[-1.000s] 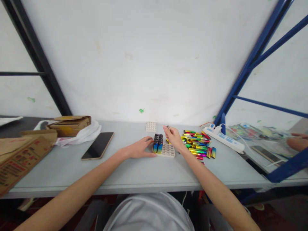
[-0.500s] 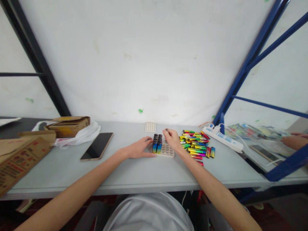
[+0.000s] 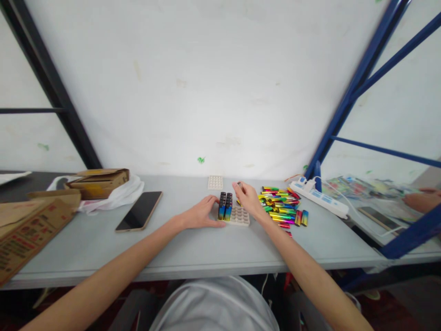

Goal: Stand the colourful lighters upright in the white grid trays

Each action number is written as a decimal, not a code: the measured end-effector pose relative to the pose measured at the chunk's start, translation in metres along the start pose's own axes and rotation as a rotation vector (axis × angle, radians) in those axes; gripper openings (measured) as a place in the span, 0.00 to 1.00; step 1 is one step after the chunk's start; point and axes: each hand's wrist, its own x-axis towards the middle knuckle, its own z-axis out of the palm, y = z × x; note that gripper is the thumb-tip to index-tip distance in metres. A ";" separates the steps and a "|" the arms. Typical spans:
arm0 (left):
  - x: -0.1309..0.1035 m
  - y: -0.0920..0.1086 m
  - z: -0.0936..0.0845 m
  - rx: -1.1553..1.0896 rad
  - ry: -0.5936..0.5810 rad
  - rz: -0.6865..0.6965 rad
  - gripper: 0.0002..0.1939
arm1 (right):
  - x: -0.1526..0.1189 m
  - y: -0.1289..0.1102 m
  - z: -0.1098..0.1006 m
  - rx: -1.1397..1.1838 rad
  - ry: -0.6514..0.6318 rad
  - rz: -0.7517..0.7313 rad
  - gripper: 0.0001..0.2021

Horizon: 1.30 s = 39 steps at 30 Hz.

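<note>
A pale tray with round cavities (image 3: 240, 216) lies on the table. Its left part holds two columns of upright black, blue and yellow batteries (image 3: 225, 207). My left hand (image 3: 201, 213) rests at the tray's left side, thumb and fingers spread around its corner, holding nothing. Above the tray's far right part, my right hand (image 3: 248, 198) pinches a small battery, mostly hidden by the fingers. A loose pile of shiny multicoloured batteries (image 3: 280, 209) lies just right of that hand. Another pale tray (image 3: 215, 182) sits near the wall.
A phone (image 3: 139, 211) lies at the left, beside cardboard boxes (image 3: 103, 184) and a white plastic bag (image 3: 128, 195). Behind the pile is a white power strip (image 3: 320, 200). At the far right, past the blue frame (image 3: 344, 105), another person's hand shows.
My right hand has shifted very slightly, still pinching the battery above the tray. A yellow battery end now shows just below its fingers. My left hand stays at the tray's side.
</note>
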 end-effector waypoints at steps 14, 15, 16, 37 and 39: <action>0.010 -0.009 0.003 -0.065 0.046 -0.040 0.42 | 0.005 0.000 -0.029 -0.480 -0.384 -0.175 0.20; 0.009 -0.010 0.002 -0.070 0.043 -0.034 0.42 | 0.005 0.000 -0.030 -0.463 -0.425 -0.153 0.19; 0.008 -0.010 0.000 -0.073 0.037 -0.034 0.42 | 0.005 0.000 -0.031 -0.442 -0.475 -0.134 0.18; 0.005 -0.004 -0.012 0.021 -0.020 -0.076 0.41 | 0.025 0.059 -0.072 -0.565 -0.424 -0.127 0.11; 0.005 -0.003 -0.012 0.021 -0.016 -0.069 0.40 | 0.027 0.064 -0.066 -0.527 -0.477 -0.137 0.07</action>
